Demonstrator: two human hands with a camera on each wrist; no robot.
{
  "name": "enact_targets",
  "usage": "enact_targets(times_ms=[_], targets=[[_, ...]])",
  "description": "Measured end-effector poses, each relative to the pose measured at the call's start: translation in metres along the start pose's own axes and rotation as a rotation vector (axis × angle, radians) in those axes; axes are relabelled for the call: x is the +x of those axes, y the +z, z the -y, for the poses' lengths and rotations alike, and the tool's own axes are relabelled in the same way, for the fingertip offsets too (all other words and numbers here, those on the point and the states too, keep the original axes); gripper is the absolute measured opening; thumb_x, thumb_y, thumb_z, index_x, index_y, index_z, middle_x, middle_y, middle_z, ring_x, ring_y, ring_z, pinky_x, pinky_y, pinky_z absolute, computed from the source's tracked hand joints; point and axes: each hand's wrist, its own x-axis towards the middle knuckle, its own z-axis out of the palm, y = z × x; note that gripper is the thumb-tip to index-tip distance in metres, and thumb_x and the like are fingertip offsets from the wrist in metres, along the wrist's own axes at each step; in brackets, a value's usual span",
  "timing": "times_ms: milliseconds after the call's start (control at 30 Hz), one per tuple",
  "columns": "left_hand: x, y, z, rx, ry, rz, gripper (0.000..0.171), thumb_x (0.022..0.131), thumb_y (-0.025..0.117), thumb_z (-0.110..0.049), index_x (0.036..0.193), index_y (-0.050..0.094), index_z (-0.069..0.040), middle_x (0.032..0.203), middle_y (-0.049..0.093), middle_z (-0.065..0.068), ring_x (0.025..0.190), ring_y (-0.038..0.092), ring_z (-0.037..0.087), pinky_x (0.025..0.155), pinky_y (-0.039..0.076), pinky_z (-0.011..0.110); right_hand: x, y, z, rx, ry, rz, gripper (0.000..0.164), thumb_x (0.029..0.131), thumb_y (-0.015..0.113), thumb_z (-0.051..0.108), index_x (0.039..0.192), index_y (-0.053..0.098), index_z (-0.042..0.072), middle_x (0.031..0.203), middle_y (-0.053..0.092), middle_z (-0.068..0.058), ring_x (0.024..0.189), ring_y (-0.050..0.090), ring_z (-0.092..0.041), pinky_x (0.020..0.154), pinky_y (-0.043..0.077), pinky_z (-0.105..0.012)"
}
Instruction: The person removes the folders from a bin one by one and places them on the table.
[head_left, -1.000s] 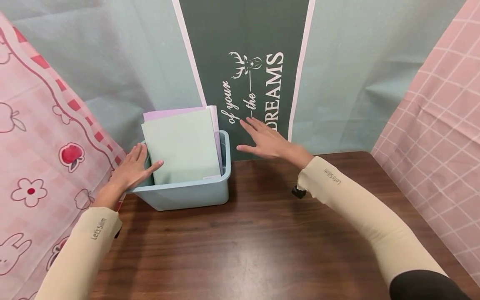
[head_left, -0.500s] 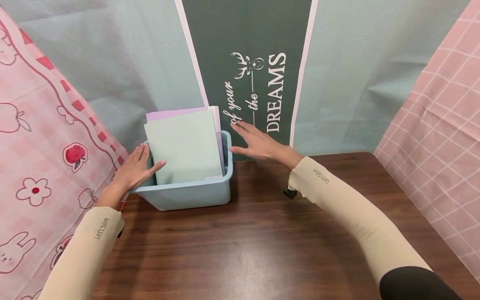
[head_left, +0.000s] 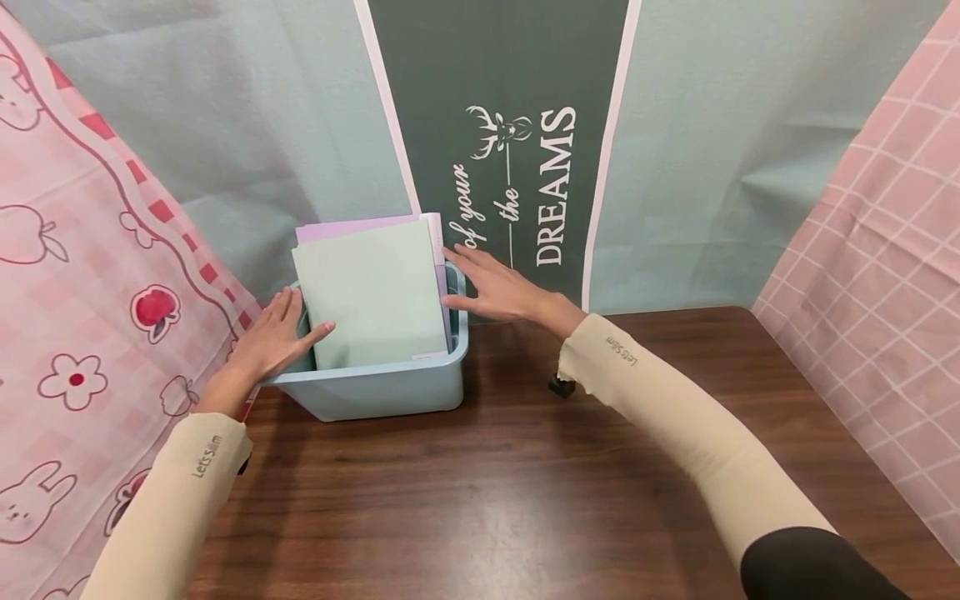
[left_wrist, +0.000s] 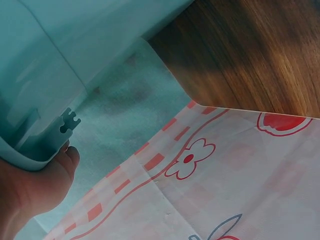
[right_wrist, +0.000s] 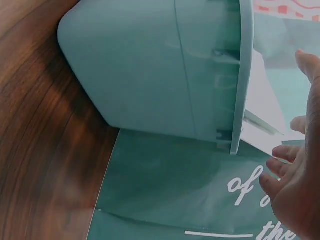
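Observation:
A light blue plastic bin (head_left: 375, 393) stands on the table at left of middle in the head view. Upright in it, leaning a little, are a pale green folder (head_left: 367, 292) and, behind that, a purple folder (head_left: 330, 231) with a white label strip. My left hand (head_left: 270, 337) lies at the bin's left rim, fingers straight and thumb spread inward over the opening; the left wrist view has this hand (left_wrist: 40, 187) against the rim's outside. By the right rim my right hand (head_left: 498, 287) hovers with fingers extended, fingertips close to the folders' right edge and nothing in its grasp.
The brown wooden table (head_left: 480, 500) spreads in front and to the right. A grey-blue cloth with a dark green lettered panel (head_left: 495, 67) hangs behind the bin. Pink printed cloth (head_left: 75, 300) borders the left, pink checked cloth (head_left: 862, 275) the right.
My right hand has moved left, from beside the bin to its right rim and the folders' edge. The left hand stays at the left rim; the view has shifted slightly.

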Motion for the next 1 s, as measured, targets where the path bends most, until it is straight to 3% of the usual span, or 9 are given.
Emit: enact_targets(times_ms=[433, 733, 1000], targets=[[-0.001, 0.001, 0.002, -0.004, -0.004, -0.003, 0.108, 0.104, 0.034, -0.074, 0.165, -0.009, 0.004, 0.173, -0.01, 0.03, 0.161, -0.006, 0.048, 0.127, 0.007, 0.069, 0.02, 0.012, 0.021, 0.105, 0.008, 0.022, 0.09, 0.101, 0.056, 0.065, 0.172, 0.019, 0.023, 0.178, 0.016, -0.01, 0.164, 0.016, -0.028, 0.131, 0.021, -0.052], [-0.001, 0.001, 0.001, -0.011, -0.003, 0.004, 0.108, 0.104, 0.035, -0.074, 0.166, -0.009, 0.002, 0.174, -0.012, 0.028, 0.161, -0.008, 0.047, 0.126, 0.006, 0.07, 0.034, 0.02, 0.026, 0.204, 0.014, -0.008, 0.088, 0.102, 0.055, 0.061, 0.171, 0.023, 0.017, 0.177, 0.018, -0.01, 0.165, 0.013, -0.024, 0.132, 0.018, -0.048], [0.0, -0.001, 0.0, 0.0, 0.011, 0.008, 0.108, 0.104, 0.034, -0.074, 0.165, -0.011, 0.003, 0.173, -0.013, 0.028, 0.161, -0.009, 0.047, 0.128, 0.003, 0.067, 0.043, 0.025, 0.027, 0.313, 0.047, -0.052, 0.084, 0.103, 0.061, 0.054, 0.169, 0.028, 0.013, 0.173, 0.027, -0.015, 0.159, 0.027, -0.025, 0.129, 0.027, -0.044]])
